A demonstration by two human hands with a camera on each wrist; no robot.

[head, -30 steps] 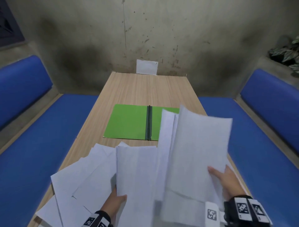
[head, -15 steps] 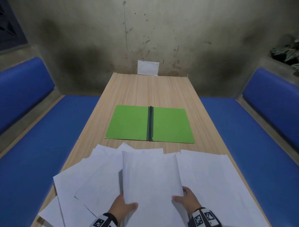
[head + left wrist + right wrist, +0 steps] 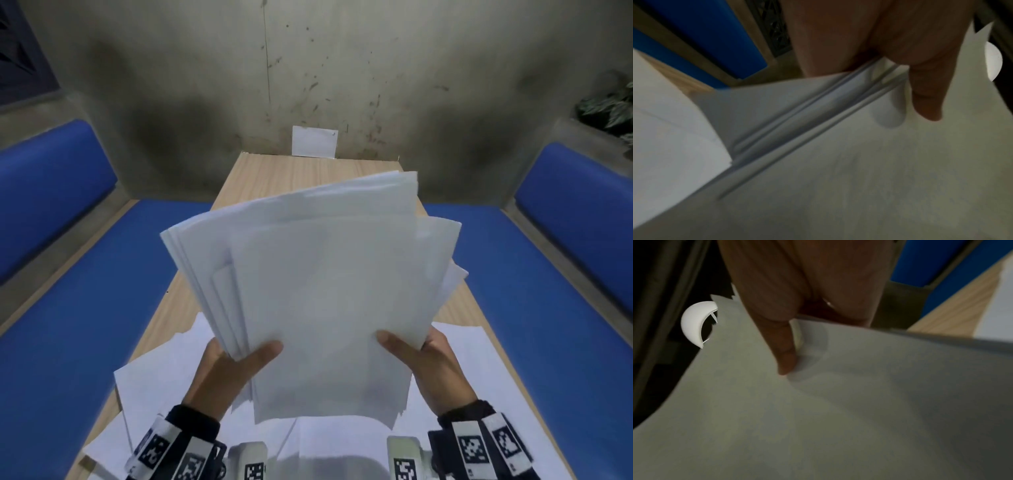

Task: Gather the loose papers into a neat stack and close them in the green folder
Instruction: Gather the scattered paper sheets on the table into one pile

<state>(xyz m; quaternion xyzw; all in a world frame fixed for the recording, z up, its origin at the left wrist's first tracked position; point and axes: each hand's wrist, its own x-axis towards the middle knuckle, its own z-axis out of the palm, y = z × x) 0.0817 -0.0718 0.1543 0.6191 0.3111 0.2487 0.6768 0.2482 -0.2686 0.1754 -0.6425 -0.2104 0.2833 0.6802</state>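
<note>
Both hands held a thick sheaf of white papers (image 3: 329, 291) up off the wooden table (image 3: 294, 171), tilted toward the head camera so that it hid the middle of the tabletop; the green folder could not be seen behind it. The left hand (image 3: 226, 373) gripped the sheaf's lower left edge, thumb laid across the front sheet and fingers behind, and the left wrist view showed the uneven, fanned sheet edges (image 3: 818, 116) running out from under that thumb. The right hand (image 3: 431, 366) gripped the lower right edge the same way, thumb pressed on the front sheet. The sheets were not squared: several corners stuck out at the top and along both sides. More loose sheets (image 3: 161, 383) lay spread on the near end of the table beneath the hands. No writing could be read on any paper; the sheets looked blank. Black-and-white square marker tags (image 3: 472, 448) sat on bands at both wrists. A small white card (image 3: 314, 141) stood against the stained wall at the table's far end, and blue cushioned benches (image 3: 78, 325) ran along both sides.
</note>
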